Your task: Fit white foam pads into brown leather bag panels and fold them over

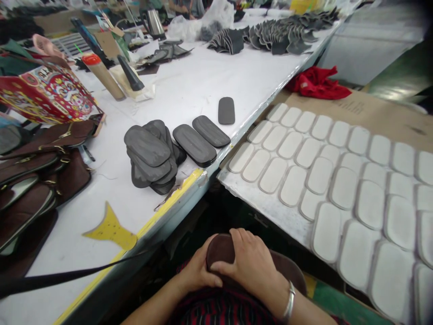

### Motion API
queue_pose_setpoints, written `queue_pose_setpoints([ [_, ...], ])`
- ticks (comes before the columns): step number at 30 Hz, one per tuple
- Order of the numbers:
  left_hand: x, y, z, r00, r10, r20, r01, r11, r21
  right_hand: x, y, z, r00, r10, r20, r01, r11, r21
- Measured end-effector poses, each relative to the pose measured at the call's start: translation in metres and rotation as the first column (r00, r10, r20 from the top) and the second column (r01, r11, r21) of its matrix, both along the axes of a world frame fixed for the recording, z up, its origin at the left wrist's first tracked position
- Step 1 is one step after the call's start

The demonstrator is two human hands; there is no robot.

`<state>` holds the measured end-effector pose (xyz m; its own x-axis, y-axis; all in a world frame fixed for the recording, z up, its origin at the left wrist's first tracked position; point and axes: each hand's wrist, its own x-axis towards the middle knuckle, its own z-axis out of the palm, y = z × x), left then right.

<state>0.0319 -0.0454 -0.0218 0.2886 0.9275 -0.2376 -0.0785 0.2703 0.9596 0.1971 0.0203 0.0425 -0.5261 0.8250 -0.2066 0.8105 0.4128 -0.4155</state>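
Low over my lap, both hands are on a dark brown rounded piece [220, 249] that looks like leather. My left hand [200, 266] closes around its left edge, thumb toward me. Across its upper side lies my right hand [251, 258], fingers bent over the far edge and thumb pressed on the face. More brown material [290, 267] shows beyond my right wrist; whether it is the same piece I cannot tell. On the table ahead are a heap of dark grey oval pads [147, 146], two small stacks beside it [195, 143] [211, 131], and a single pad [226, 110].
A board [237, 187] at the right carries rows of white oval pieces [324, 174]. The white table [182, 85] holds a yellow template [113, 230], brown bags [72, 174], a red-lidded bottle [103, 76] and a kettle [154, 23]. A black strap [74, 274] crosses the table's edge.
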Motion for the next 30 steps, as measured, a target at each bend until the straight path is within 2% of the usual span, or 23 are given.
queue_pose_setpoints([
  [3,-0.001,0.000,0.000,1.000,0.001,-0.009,-0.001,1.000,0.025,-0.011,0.003,0.001,0.998,-0.014,0.062,0.017,0.999,-0.050],
  [8,0.000,-0.003,0.001,1.000,0.003,-0.020,-0.001,0.998,0.069,-0.006,0.005,0.000,0.996,-0.042,0.079,0.048,0.996,-0.070],
  [13,0.003,-0.008,-0.002,0.998,0.026,-0.059,-0.023,0.999,0.047,-0.007,0.006,0.001,0.993,-0.065,0.098,0.074,0.993,-0.087],
  [17,0.000,-0.012,-0.004,0.995,0.001,-0.097,0.006,0.997,0.076,-0.008,0.004,0.000,0.991,-0.083,0.109,0.090,0.994,-0.065],
  [20,-0.003,-0.018,-0.003,0.992,0.002,-0.129,0.015,0.992,0.127,-0.008,0.003,0.000,0.990,-0.086,0.113,0.089,0.996,-0.021],
  [23,-0.002,-0.023,-0.001,0.988,0.049,-0.148,-0.027,0.989,0.145,-0.011,0.001,0.000,0.990,-0.065,0.127,0.064,0.998,0.014],
  [25,0.002,-0.025,0.003,0.983,0.114,-0.146,-0.095,0.986,0.133,-0.013,-0.003,0.000,0.989,-0.061,0.137,0.051,0.996,0.080],
  [27,0.007,-0.025,0.007,0.968,0.204,-0.150,-0.192,0.977,0.090,-0.013,-0.011,-0.001,0.991,-0.060,0.118,0.034,0.977,0.213],
  [30,0.014,-0.021,0.015,0.941,0.303,-0.152,-0.305,0.952,0.008,0.003,-0.031,-0.003,0.994,0.068,0.088,-0.095,0.930,0.356],
])
